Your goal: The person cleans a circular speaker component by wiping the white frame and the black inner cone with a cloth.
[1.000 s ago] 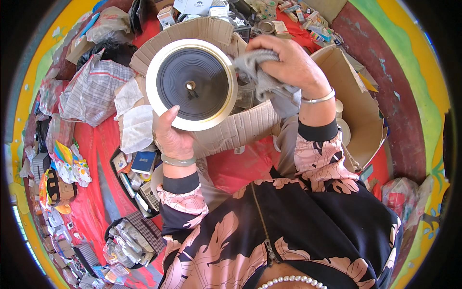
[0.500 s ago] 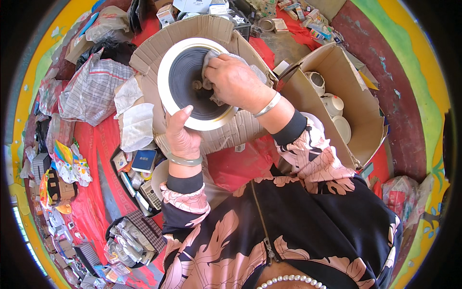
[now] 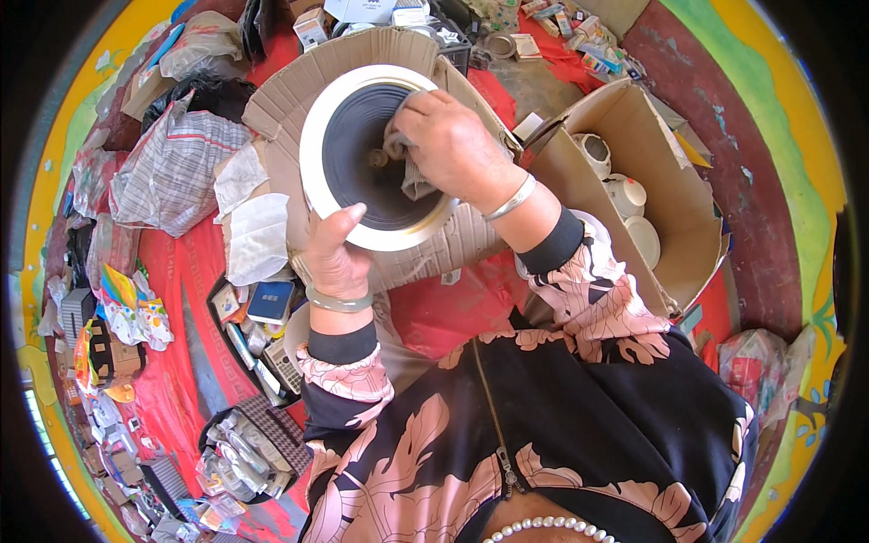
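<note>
A wide round vessel with a white rim (image 3: 319,136) and a dark, ridged inside is tilted toward me, over an opened cardboard box (image 3: 385,52). My left hand (image 3: 339,258) grips its near left rim, thumb over the edge and fingers hidden underneath. In my right hand (image 3: 460,149) a crumpled greyish cloth (image 3: 415,181) is bunched up, at the right side of the vessel's mouth. Part of the cloth hangs down against the dark inner wall. A small pale knob-like spot (image 3: 377,158) shows deep inside.
To the right stands a second cardboard box (image 3: 683,217) with several white ceramic pieces (image 3: 626,195). Pale paper sheets (image 3: 258,237) lie left of the first box. Further left are a checked bag (image 3: 181,172), a tray of small goods (image 3: 272,301) and a basket of wrapped items (image 3: 244,452).
My right hand has shifted slightly right, and the cloth is more bunched, its part beyond the right rim gone from view. The vessel has tipped a little, and my left hand moved slightly with it.
</note>
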`<state>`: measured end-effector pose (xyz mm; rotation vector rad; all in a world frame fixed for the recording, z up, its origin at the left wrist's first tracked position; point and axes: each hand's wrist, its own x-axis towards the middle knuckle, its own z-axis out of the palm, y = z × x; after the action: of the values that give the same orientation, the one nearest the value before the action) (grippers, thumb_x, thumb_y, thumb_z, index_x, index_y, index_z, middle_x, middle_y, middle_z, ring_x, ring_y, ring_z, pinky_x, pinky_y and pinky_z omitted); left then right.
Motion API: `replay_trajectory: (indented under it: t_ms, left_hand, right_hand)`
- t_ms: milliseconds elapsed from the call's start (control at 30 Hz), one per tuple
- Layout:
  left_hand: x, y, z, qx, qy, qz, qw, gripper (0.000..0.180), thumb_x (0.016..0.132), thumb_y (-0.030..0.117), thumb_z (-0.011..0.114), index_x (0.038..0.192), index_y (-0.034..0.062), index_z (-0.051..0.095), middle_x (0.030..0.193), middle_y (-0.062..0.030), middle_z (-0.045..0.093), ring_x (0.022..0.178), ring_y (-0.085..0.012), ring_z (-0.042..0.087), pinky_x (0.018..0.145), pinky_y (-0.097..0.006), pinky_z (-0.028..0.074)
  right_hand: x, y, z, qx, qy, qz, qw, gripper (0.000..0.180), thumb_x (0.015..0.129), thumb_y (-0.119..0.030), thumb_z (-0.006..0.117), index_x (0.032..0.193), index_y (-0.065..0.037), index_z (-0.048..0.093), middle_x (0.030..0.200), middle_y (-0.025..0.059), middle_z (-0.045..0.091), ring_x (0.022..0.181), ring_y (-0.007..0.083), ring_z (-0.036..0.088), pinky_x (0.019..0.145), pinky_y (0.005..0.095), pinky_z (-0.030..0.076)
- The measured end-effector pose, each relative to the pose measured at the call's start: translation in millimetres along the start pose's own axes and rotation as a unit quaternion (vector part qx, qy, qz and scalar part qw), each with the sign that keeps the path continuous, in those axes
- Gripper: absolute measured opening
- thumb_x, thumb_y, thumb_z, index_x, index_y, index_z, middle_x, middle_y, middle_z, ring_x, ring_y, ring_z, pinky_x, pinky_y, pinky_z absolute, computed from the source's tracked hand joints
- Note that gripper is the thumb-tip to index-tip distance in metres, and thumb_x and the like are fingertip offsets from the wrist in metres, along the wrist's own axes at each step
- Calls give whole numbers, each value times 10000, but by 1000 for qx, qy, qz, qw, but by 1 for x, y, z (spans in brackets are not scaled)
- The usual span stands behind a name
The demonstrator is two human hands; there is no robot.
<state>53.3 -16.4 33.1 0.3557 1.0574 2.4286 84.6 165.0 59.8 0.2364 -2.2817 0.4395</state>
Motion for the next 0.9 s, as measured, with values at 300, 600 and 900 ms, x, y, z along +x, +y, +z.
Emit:
replay_trajectory:
  t_ms: [300, 600, 900]
  left_hand:
    - [0, 0, 3, -14, -33, -42, 998, 534, 673, 70, 590, 1181, -50, 477, 1101, -132, 573, 1006, -256, 570, 905, -367, 459]
    - [1, -5, -2, -46, 40, 8, 998, 471, 699, 111, 605, 1135, -38, 510, 1079, -128, 590, 981, -243, 579, 905, -354, 444]
    - [6, -11, -3, -35, -35, 32, 998, 612, 747, 299, 703, 1210, -23, 466, 1164, -118, 561, 1064, -241, 546, 951, -365, 414]
  right_hand:
    - [6, 9, -9, -26, -18, -123, 992, 115, 645, -57, 566, 757, -59, 589, 812, 71, 555, 797, 254, 553, 707, 336, 472]
    - [-1, -11, -19, 23, -241, 103, 965, 192, 645, -56, 561, 822, 3, 608, 831, 148, 605, 772, 348, 583, 709, 399, 474]
    - [15, 10, -25, 271, 7, 338, 901, 203, 771, -101, 621, 942, 8, 623, 765, 48, 635, 706, 91, 573, 656, 233, 464]
